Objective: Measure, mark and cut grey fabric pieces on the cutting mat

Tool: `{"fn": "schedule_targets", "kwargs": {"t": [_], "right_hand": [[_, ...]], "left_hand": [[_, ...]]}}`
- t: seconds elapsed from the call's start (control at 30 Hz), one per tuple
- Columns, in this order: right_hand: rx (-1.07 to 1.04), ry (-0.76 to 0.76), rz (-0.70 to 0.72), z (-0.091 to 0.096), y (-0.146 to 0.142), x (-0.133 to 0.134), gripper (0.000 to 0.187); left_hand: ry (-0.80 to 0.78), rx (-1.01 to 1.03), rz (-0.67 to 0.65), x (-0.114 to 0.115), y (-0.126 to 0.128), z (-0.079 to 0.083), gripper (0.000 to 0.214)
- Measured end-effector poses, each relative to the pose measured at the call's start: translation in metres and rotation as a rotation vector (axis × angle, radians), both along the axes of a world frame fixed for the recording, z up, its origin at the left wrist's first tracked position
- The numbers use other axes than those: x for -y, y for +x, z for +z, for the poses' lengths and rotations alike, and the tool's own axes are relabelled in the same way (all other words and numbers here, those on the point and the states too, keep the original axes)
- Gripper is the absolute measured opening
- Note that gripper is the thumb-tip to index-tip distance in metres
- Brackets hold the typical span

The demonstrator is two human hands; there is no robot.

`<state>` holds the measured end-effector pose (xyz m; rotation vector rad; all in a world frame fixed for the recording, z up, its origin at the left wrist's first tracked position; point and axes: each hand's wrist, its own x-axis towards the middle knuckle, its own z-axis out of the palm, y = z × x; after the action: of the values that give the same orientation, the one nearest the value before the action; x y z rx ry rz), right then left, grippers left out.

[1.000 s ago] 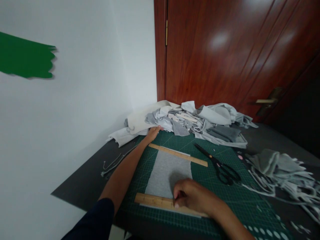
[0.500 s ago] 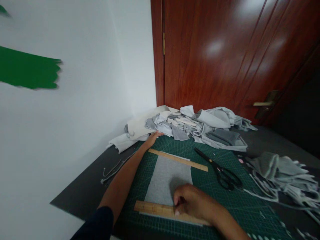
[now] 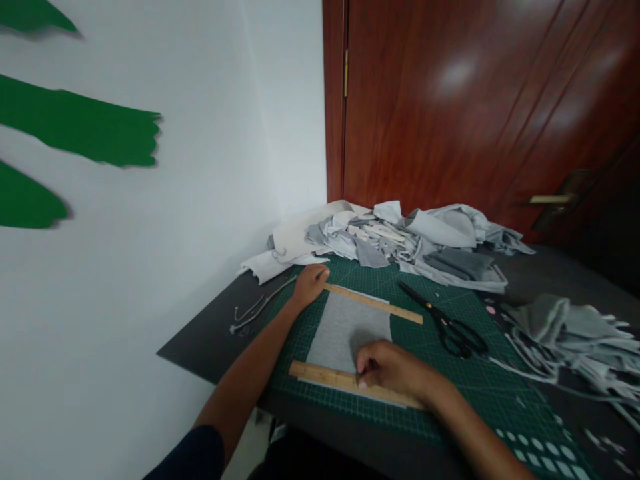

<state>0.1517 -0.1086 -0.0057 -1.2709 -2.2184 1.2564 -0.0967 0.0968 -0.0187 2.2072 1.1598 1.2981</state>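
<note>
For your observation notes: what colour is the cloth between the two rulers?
Plain light grey cloth, seen best in the head view.

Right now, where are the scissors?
In the head view the black scissors lie open on the green cutting mat, right of the far wooden ruler and the grey fabric piece, below the heap of fabric scraps.

Views: one, worn on the person's head.
Position: above the near edge of the green cutting mat (image 3: 450, 393), close enough that both forearms fill the lower frame.
Facing: forward and down across the mat, toward the wooden door (image 3: 465, 113) beyond it.
Left of the mat: a white wall (image 3: 200, 200).
Shared area: none, single view.
</note>
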Motion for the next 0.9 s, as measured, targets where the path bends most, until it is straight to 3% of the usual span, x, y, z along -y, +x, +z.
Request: {"fn": "schedule_targets", "kwargs": {"t": [0.23, 0.4, 0.5, 0.67, 0.9], "right_hand": [[-0.014, -0.039, 0.002, 0.001, 0.002, 0.000, 0.010], [-0.025, -0.060, -0.002, -0.005, 0.003, -0.002, 0.013], [-0.016, -0.072, -0.011, -0.005, 0.004, -0.001, 0.013], [-0.006, -0.088, -0.021, -0.003, 0.004, 0.002, 0.013], [0.013, -0.091, -0.035, -0.001, 0.006, 0.005, 0.015]], "left_hand": [[0.131, -0.279, -0.272, 0.042, 0.035, 0.003, 0.025], [0.184, -0.481, -0.516, 0.062, 0.048, 0.005, 0.039], [0.170, -0.653, -0.583, 0.073, 0.054, 0.005, 0.047], [0.145, -0.781, -0.568, 0.079, 0.064, 0.009, 0.052], [0.132, -0.775, -0.536, 0.080, 0.067, 0.012, 0.065]]}}
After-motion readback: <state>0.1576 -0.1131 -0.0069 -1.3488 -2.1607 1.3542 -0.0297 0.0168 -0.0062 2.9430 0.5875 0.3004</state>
